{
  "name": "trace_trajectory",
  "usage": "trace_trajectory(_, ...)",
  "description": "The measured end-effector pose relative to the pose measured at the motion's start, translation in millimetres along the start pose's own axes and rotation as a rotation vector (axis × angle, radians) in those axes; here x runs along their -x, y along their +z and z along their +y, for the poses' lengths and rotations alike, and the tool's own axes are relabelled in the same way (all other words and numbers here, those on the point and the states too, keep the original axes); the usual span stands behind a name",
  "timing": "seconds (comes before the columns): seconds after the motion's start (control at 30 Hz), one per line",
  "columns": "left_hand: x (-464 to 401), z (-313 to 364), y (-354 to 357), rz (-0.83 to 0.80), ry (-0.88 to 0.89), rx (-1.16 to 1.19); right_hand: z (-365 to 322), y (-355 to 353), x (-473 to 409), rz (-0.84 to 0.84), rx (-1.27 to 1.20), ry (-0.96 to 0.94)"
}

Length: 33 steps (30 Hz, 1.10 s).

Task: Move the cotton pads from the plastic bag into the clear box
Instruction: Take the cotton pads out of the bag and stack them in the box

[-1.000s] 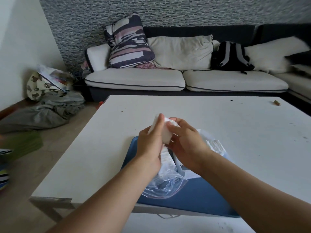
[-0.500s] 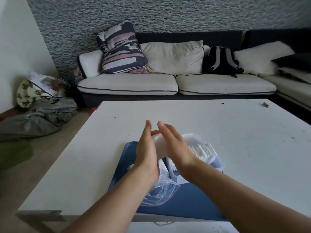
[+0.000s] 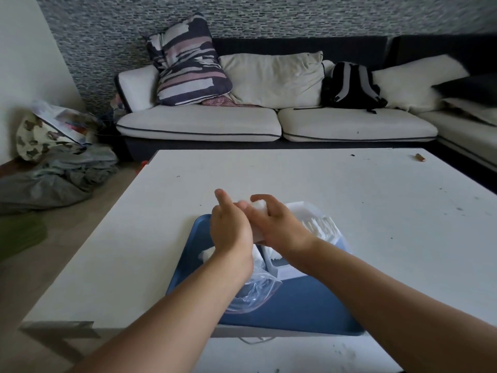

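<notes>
clear box (image 3: 309, 208) partly behind hands | pads (image 3: 259, 204) mostly covered | bag (image 3: 252, 294) mouth hidden, prob. under wrist

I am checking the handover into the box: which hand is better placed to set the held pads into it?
Probably the right hand: its fingers curl over the stack of cotton pads, and it hangs directly beside the clear box. The left hand only steadies the stack from the side away from the box, above the plastic bag.

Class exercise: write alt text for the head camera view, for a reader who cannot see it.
Two bare hands, left hand and right hand, hold a stack of white cotton pads between them above a clear box on a blue tray, beside a crumpled plastic bag. The tray sits on a white table.
</notes>
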<state>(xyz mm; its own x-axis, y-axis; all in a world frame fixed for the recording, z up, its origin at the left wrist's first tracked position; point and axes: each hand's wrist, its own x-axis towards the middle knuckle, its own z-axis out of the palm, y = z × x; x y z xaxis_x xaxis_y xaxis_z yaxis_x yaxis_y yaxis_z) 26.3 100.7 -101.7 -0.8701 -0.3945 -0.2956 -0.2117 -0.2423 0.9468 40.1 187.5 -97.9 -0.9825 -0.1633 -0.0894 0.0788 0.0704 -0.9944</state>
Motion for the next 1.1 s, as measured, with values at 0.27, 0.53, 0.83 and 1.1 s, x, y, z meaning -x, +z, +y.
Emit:
trace_trajectory(0.27, -2, -4, 0, -0.275, 0.059, -0.112, -4, -57, -6, 0.071, 0.048, 0.153)
trace_trajectory(0.53, -10, -37, -13, -0.711, 0.927, -1.359, 27, -131, -13, 0.360, 0.851, 0.491)
trace_trajectory(0.83, -16, -45, -15, -0.832, 0.865, -1.551, 50, -127, -22, 0.413, 1.153, 0.377)
trace_trajectory(1.1, -23, -51, -15, -0.821, 0.866, -1.511, 69, -119, -26, 0.435, 1.407, 0.379)
